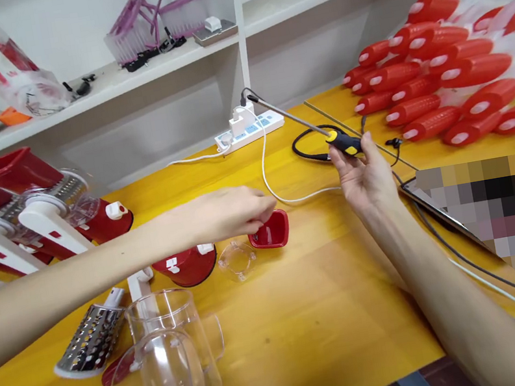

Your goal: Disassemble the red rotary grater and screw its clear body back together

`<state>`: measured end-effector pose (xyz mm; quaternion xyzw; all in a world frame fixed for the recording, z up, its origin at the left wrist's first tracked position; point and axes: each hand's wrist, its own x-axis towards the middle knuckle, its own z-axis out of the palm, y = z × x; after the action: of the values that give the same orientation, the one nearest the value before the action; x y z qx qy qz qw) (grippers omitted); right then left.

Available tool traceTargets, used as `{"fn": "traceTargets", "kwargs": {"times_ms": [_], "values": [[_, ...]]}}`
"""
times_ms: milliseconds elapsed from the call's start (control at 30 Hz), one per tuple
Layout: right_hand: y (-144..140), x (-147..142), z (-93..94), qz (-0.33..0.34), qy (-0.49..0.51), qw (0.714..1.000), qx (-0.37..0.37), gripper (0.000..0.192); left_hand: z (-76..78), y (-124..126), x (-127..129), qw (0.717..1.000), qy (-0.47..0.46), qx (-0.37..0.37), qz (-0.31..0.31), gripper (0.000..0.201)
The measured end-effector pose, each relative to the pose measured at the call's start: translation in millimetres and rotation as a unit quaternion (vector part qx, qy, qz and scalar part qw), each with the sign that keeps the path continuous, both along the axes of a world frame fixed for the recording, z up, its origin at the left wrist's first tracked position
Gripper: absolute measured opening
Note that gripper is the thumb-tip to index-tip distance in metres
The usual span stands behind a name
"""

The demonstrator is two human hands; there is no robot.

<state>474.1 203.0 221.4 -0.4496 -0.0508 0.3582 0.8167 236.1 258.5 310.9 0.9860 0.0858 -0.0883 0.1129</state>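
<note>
My right hand (368, 178) is closed round the dark handle of a long screwdriver (342, 142), whose shaft points away to the upper left. My left hand (241, 212) reaches across above a small red dish (271, 230), its fingertips pinched together at the rim; whatever is between them is hidden. A few tiny dark bits show in the dish. Just left of it lies a clear plastic ring (238, 260). Beside that, a red grater base (188, 267) sits partly under my left forearm.
Clear plastic containers (177, 364) and a metal grater drum (91, 336) lie at front left. Assembled red and white graters (42, 203) stand behind. A power strip (249, 130) with cables is at the back. Red handle-like parts (454, 68) are piled right, near a laptop-like device (442, 208).
</note>
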Motion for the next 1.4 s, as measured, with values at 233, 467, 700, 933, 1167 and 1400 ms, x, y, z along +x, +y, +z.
{"fn": "traceTargets", "kwargs": {"times_ms": [233,467,700,933,1167,1400], "values": [[-1,1,-0.8,0.003,-0.003,1.0,0.004,0.073,-15.0,0,16,0.999,0.015,0.046,-0.02,0.021],[-1,-2,3.8,-0.017,0.014,1.0,0.014,0.07,3.7,-1,-28,0.996,-0.042,0.013,0.076,0.017],[-2,-3,2.2,-0.038,0.016,0.999,-0.004,0.07,-37.4,-20,-35,0.98,0.112,0.162,0.016,0.014],[-2,1,-4.4,-0.058,0.005,0.998,-0.025,0.065,-53.8,-16,-15,0.979,0.124,0.159,0.021,0.016],[-8,-7,-3.1,-0.033,-0.039,0.998,-0.023,0.072,-42.5,-26,-21,0.984,0.115,0.134,0.018,0.019],[-6,-18,-20.7,0.023,-0.104,0.994,-0.032,0.062,-1.3,-57,-29,0.994,0.07,0.071,0.042,0.006]]}}
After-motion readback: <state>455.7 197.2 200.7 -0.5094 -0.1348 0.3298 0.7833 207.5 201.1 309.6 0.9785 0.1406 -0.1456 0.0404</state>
